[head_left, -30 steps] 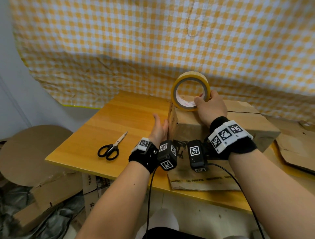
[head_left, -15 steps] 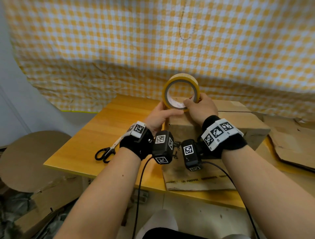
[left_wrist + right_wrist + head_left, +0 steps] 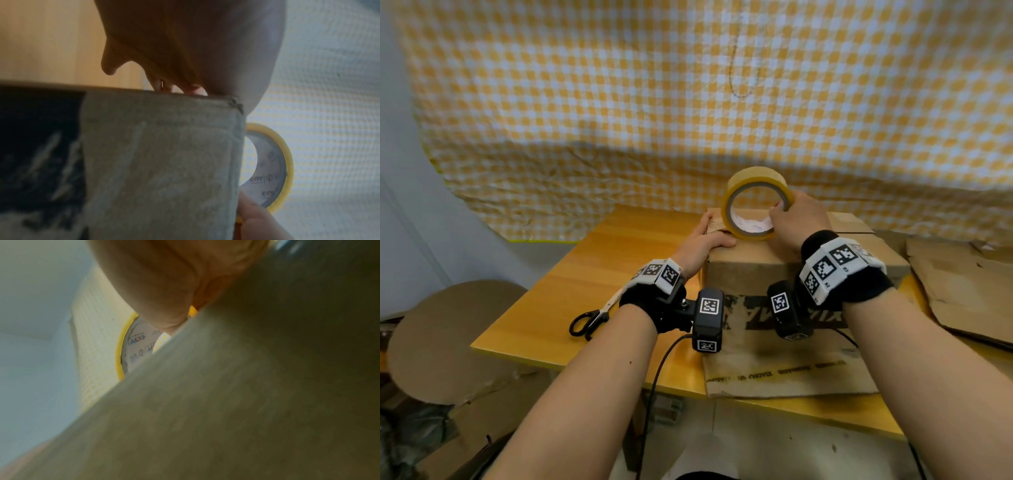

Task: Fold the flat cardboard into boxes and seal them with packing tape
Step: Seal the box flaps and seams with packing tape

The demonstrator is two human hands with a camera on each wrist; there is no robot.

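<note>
- right hand (image 3: pixel 796 222) is wrapped round the tape roll (image 3: pixel 755 202), thumb hooked inside the core and the other fingers over the outer rim, so it's clamped on the roll
- the roll stands on edge on top of the cardboard box (image 3: pixel 791 270), its hole facing the head camera, bottom edge touching the box top right by the left end
- left hand (image 3: pixel 700 245) lies just left of the right one at the box's top left corner, thumb laid flat along the top edge, nearly reaching the roll
- left wrist view shows the left hand's fingers (image 3: pixel 193 88) going down the far side of that box face, straight-ish and pressed against the cardboard, so I'd call that hand flat and spread, not gripping anything
- same view catches the tape roll (image 3: pixel 269 167) poking out past the box (image 3: pixel 160 162) edge, with a bit of the right hand (image 3: pixel 259 220) below it
- right wrist view is mostly blurry box wall (image 3: pixel 246 402), plus the right thumb (image 3: pixel 160 293) pressed into the roll's (image 3: pixel 131 347) printed white core
- scissors (image 3: pixel 590 317) lie closed on the wooden table (image 3: pixel 599 270), left of and below the left wrist, partly hidden by it
- a flat printed cardboard sheet (image 3: pixel 784 373) lies under the box on the near side of both wrists, hanging over the table edge
- more flat cardboard (image 3: pixel 962 284) sits out to the right of the right hand
- yellow checked cloth (image 3: pixel 688 102) hangs beyond both hands
</note>
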